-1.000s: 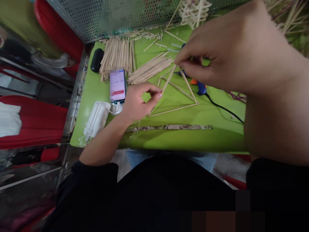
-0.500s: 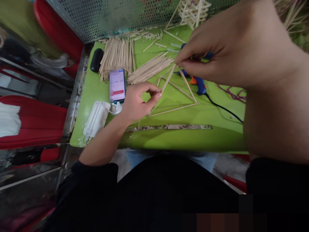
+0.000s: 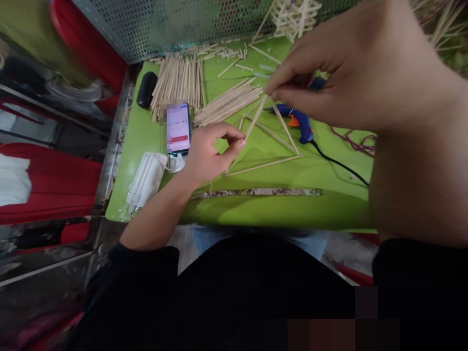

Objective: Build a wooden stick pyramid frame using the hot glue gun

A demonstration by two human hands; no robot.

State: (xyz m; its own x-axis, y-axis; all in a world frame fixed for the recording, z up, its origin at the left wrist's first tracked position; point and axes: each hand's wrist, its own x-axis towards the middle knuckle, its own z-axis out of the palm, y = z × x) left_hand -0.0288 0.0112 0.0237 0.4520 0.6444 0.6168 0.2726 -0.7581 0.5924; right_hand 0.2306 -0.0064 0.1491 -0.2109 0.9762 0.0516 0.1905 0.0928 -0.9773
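Note:
A pyramid-shaped frame of thin wooden sticks stands on the green table. My right hand pinches its top, where the sticks meet, between thumb and fingertips. Lower down on one sloping stick, my left hand grips with thumb and forefinger. Just behind the frame lies a blue glue gun with an orange trigger and a black cord, partly covered by my right hand. In front of the frame is a flat, mottled strip.
Two piles of sticks, one upright and one slanted, lie at the back left. Near them are a phone, a black case and a white power bank. A perforated metal panel borders the back; purple string lies right.
Both hands keep their hold on the stick frame. Only a slight shift of the view and of my right hand shows, uncovering a little more of the glue gun.

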